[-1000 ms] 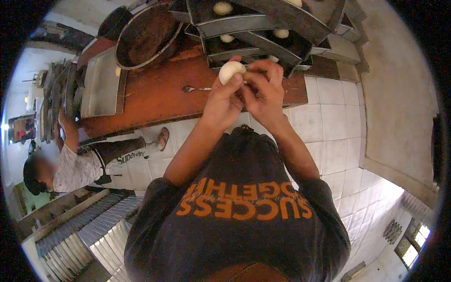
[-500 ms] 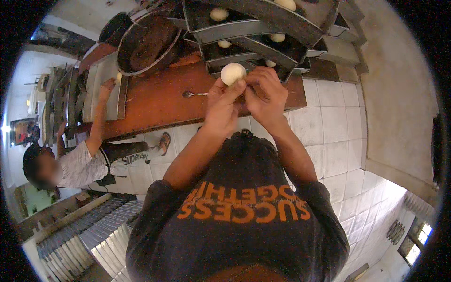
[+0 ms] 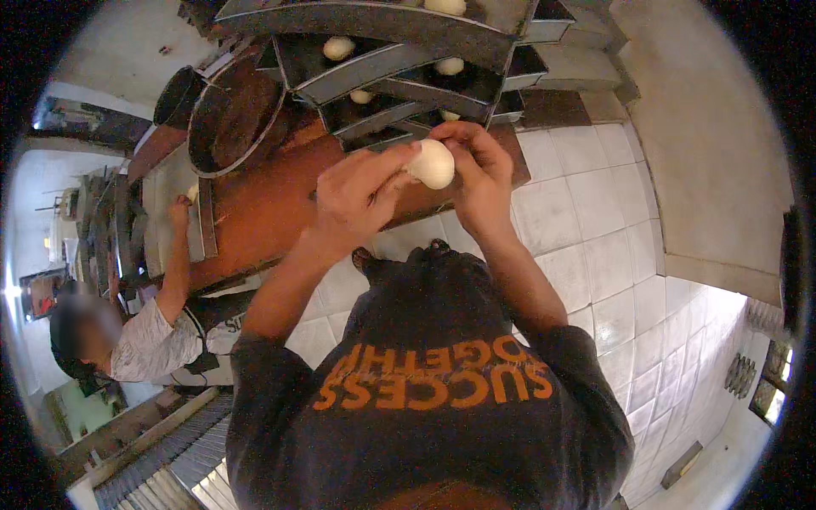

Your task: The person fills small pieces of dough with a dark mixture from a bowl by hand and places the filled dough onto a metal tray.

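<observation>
A smooth, pale dough ball (image 3: 435, 165) is held up between my two hands, above the near edge of the red-brown table (image 3: 255, 208). My left hand (image 3: 361, 191) has its fingers bent and its thumb and fingertips pressed to the ball's left side. At the ball's right side, my right hand (image 3: 483, 183) is curled, fingertips touching it; part of their grip is hidden. Just beyond my hands stand stacked dark metal trays (image 3: 374, 72). More dough balls sit in them, such as one pale piece (image 3: 338, 48) at the left.
A large round pan (image 3: 194, 140) stands at the table's far left. Left of me, a co-worker's hand (image 3: 181, 204) is at a pale piece by a shallow tray (image 3: 206, 221). White floor tiles (image 3: 565, 212) and a plain wall (image 3: 697, 170) lie to the right.
My left hand has turned and drawn back to the left, and the dough ball has shifted slightly right and down. The table and trays have moved leftward in view.
</observation>
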`<state>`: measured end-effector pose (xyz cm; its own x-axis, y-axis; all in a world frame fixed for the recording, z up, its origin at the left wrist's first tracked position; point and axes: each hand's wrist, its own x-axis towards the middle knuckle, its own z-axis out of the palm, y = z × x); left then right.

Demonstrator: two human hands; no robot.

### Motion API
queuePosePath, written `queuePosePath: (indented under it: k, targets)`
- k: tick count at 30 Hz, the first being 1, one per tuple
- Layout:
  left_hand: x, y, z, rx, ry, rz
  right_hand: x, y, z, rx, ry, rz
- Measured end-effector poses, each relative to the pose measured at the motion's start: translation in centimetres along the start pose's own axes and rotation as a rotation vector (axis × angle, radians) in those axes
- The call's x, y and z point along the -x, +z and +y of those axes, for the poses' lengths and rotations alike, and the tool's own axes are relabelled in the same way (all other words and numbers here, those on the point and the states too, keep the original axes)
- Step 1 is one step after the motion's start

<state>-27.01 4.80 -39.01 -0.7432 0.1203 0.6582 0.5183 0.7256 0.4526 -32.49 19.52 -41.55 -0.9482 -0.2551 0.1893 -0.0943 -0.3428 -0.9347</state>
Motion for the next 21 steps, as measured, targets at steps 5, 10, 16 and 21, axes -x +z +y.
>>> queuePosePath:
  k: [5,10,16,21]
  targets:
    - [-1.6,1.5,-1.8,-0.076,0.203,0.101,-1.4,-0.1,0.8,-0.659,0.539,0.081]
    - [-1.0,2.6,-2.4,-0.037,0.125,0.180,-1.6,0.0,1.0,-0.686,0.570,-0.069]
    - [-0.2,2.7,-2.3,0.099,-0.184,0.161,-2.5,-0.1,3.0,-0.671,0.603,-0.134]
    - [1.9,2.9,-3.4,0.352,-0.427,0.282,-2.6,1.0,4.2,-0.614,0.673,-0.155]
